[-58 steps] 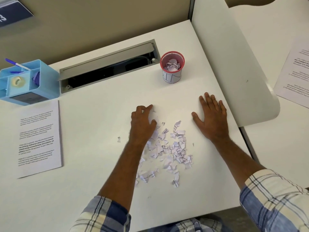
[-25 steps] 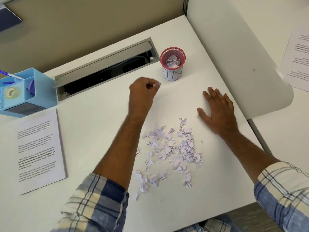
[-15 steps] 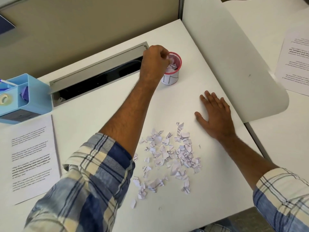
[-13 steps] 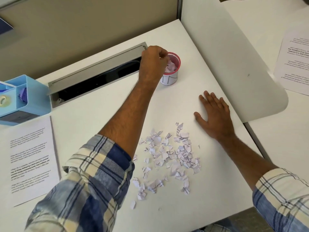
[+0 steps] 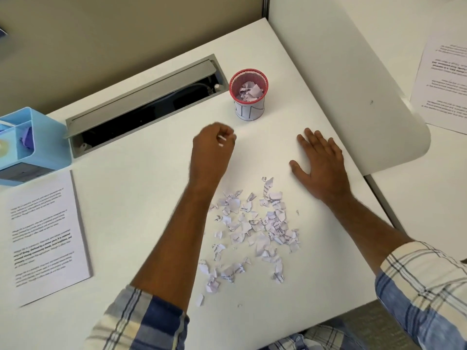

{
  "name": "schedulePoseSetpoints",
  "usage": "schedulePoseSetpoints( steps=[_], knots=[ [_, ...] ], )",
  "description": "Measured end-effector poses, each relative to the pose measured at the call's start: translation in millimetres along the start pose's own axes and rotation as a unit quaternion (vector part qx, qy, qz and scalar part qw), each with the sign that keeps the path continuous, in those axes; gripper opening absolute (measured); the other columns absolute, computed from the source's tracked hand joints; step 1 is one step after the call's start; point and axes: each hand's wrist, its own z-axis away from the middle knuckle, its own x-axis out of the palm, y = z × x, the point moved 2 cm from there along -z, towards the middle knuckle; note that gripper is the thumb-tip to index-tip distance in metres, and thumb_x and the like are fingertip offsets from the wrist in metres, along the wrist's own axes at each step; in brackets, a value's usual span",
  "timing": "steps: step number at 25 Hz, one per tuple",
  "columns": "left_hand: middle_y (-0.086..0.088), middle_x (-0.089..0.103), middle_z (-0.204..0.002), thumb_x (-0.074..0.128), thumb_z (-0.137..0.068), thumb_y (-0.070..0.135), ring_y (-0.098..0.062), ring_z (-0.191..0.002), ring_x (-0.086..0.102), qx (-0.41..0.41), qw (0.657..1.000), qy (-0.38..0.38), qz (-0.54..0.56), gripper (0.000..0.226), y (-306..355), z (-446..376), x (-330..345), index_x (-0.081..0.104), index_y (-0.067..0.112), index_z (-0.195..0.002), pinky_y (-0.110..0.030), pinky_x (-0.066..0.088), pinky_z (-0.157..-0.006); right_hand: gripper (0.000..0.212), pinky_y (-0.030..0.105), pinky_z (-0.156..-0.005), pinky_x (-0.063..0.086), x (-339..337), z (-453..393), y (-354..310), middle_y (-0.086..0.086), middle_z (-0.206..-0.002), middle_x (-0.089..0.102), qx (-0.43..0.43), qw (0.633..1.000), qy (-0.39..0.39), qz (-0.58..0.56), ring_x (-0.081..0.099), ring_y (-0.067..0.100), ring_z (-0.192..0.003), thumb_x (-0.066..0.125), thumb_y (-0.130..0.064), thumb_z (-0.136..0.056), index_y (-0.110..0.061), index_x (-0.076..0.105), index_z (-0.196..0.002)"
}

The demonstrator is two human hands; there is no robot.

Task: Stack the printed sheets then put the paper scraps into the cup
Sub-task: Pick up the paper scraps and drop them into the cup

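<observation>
my left hand (image 5: 212, 145) hovered, fingers curled, grip unclear; my right hand (image 5: 321, 162) lay flat, fingers straight, beside the scraps (image 5: 255, 226).

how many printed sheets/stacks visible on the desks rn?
2. One stack of printed sheets lies at the left of the desk, in front of the blue organizer. Another printed sheet lies on the neighbouring desk at far right, cut off by the frame edge.

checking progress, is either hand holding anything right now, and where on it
The right hand lies flat on the desk, holding nothing. The left hand is curled; something small and white shows at its fingertips, but blur hides whether it is a scrap.
</observation>
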Motion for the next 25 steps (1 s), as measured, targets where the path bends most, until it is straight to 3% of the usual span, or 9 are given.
schedulePoseSetpoints(
  steps=[6,11,17,20,25],
  knots=[
    [0.006,0.068,-0.113,0.079,-0.092,0.028,-0.014,-0.102,0.064,-0.062,0.993,-0.08,-0.059,0.027,-62.5,96.4,-3.9,0.073,0.017,-0.116,-0.041,0.054,-0.097,0.066,0.045,-0.126,0.016,-0.2,0.7,-0.8,-0.001,-0.167,0.028,-0.002,1.0,-0.002,-0.008,0.022,0.017,-0.156,0.047,-0.051,-0.098,-0.022,0.037,-0.156],
    [0.004,0.063,-0.119,0.088,-0.081,0.04,-0.019,-0.109,0.061,-0.06,0.986,-0.118,-0.102,0.054,-70.7,112.6,1.4,0.071,0.018,-0.128,-0.036,0.052,-0.098,0.065,0.045,-0.126,0.015,-0.9,1.0,-1.3,-0.002,-0.167,0.027,0.0,1.0,-0.005,-0.011,0.022,0.017,-0.156,0.048,-0.051,-0.098,-0.023,0.037,-0.156],
    [0.001,0.068,-0.105,0.077,-0.093,0.016,-0.02,-0.101,0.065,-0.031,0.989,-0.116,-0.088,0.014,-63.1,110.0,14.2,0.077,0.016,-0.107,-0.037,0.053,-0.091,0.065,0.045,-0.126,0.015,-0.1,0.4,0.0,-0.002,-0.168,0.026,0.0,1.0,-0.013,-0.01,0.021,0.017,-0.156,0.051,-0.05,-0.099,-0.024,0.036,-0.157],
    [0.001,0.073,-0.102,0.077,-0.093,0.013,-0.017,-0.096,0.068,-0.043,0.992,-0.1,-0.058,0.01,-57.4,107.2,9.1,0.078,0.016,-0.102,-0.038,0.056,-0.091,0.065,0.045,-0.126,0.015,0.2,0.1,0.5,-0.003,-0.168,0.026,0.001,1.0,-0.011,-0.006,0.021,0.017,-0.156,0.049,-0.051,-0.099,-0.024,0.035,-0.157],
    [0.005,0.076,-0.096,0.079,-0.092,0.012,-0.007,-0.089,0.07,-0.059,0.996,-0.062,0.004,0.009,-28.5,81.4,-11.4,0.08,0.016,-0.1,-0.019,0.053,-0.082,0.066,0.045,-0.126,0.016,0.8,0.2,0.0,-0.002,-0.167,0.028,0.001,1.0,-0.003,-0.006,0.022,0.017,-0.156,0.049,-0.051,-0.098,-0.023,0.036,-0.156]
  ],
)
